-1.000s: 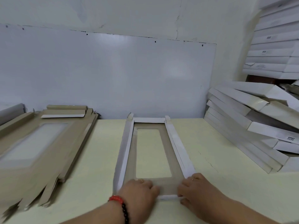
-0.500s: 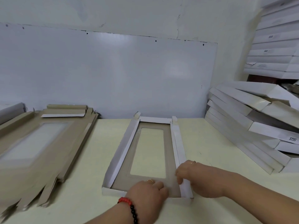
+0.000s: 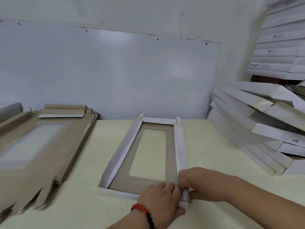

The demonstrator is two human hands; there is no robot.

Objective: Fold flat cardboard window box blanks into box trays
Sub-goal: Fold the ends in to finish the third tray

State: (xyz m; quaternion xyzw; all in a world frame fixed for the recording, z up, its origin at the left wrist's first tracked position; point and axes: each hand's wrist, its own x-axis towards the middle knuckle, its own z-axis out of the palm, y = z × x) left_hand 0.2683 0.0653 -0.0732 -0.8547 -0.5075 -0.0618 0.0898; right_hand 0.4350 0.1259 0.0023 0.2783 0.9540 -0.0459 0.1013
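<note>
A partly folded window box tray lies on the pale table, brown inside with white outer flaps and a rectangular window. Its left wall leans outward, its near wall stands up, and its right wall is folded upright. My left hand, with a red and black bead bracelet, holds the tray's near right corner, fingers curled over the near wall. My right hand pinches the near end of the right wall at that same corner. The corner itself is hidden under my fingers.
A stack of flat brown window blanks lies at the left. Finished white boxes lean in a pile at the right, with more stacked on a shelf above. A whiteboard backs the table.
The near wall was raised and the tray turned slightly. My right hand slid back along the right wall to the near right corner, where both hands now meet.
</note>
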